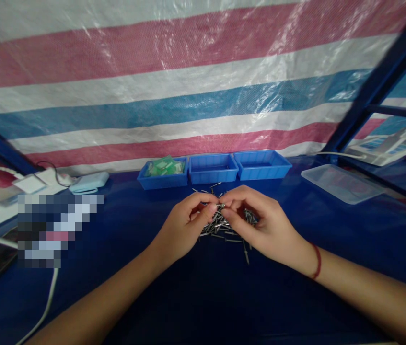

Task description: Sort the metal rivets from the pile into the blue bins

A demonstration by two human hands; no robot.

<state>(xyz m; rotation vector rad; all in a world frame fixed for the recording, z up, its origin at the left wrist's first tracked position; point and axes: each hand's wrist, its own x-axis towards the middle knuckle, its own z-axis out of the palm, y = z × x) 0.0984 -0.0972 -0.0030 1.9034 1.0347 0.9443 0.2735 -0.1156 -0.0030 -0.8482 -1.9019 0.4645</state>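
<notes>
My left hand (188, 223) and my right hand (258, 220) meet above the middle of the blue table, thumbs and index fingertips pinched. Small shiny metal pieces (221, 206), which look like blind rivets, show between the fingertips of both hands; how many is too small to tell. Beneath and just behind the hands lies a loose pile of blind rivets (220, 224), thin grey pins with thicker ends. Part of the pile is hidden by my fingers. One rivet (246, 254) lies apart, nearer to me, below my right hand.
Three blue bins stand in a row behind the pile: a left bin (163, 181) with green-and-white packets (167, 166), a middle bin (213, 177) and a right bin (264, 172). A translucent lid (342, 183) lies right. White cable (50, 292) and chargers (32, 184) occupy the left.
</notes>
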